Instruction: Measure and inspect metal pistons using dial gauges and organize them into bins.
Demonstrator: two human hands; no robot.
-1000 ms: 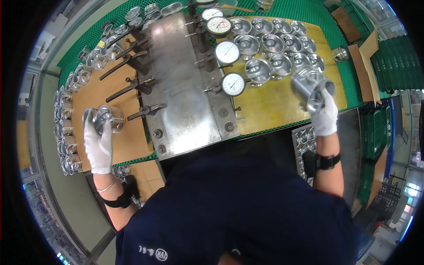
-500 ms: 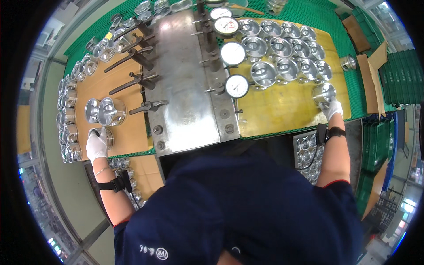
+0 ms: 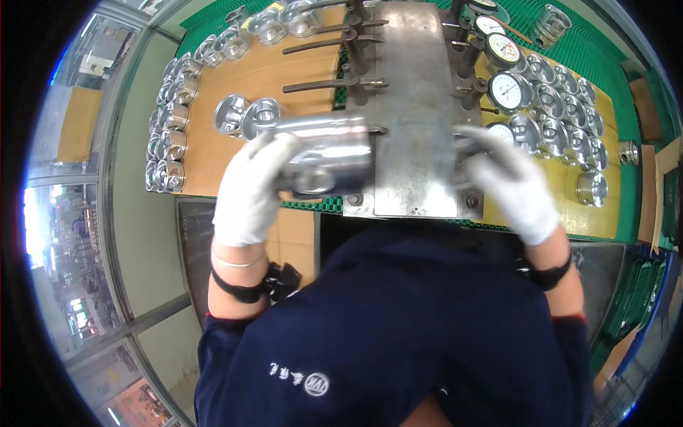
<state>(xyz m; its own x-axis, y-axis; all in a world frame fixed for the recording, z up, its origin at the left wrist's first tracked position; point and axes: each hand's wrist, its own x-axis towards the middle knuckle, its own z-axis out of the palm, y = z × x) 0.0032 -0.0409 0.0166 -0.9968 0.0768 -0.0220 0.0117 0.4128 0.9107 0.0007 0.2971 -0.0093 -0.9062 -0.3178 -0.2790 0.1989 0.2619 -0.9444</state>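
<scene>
My left hand (image 3: 252, 181), in a white glove, grips a shiny metal piston (image 3: 329, 160). The piston is raised, lying sideways and blurred, between the brown cardboard (image 3: 206, 156) and the steel plate (image 3: 420, 92). My right hand (image 3: 509, 181), also gloved, hovers over the plate's right edge, its fingers smeared but stretched out and apart. No part shows in it. Two more pistons (image 3: 231, 115) stand on the cardboard just beyond my left hand. A lone piston (image 3: 592, 188) sits near the front of the yellow board (image 3: 548, 203).
Clamp arms (image 3: 352, 57) line the plate's left side; dial gauges (image 3: 506, 91) line its right. Pistons in rows (image 3: 555, 135) fill the back of the yellow board. More pistons (image 3: 171, 144) edge the cardboard at left. A cardboard flap (image 3: 647, 192) stands at far right.
My left hand has lifted the piston off the cardboard and carried it right, toward the plate. My right hand has let go of the piston on the yellow board and moved left.
</scene>
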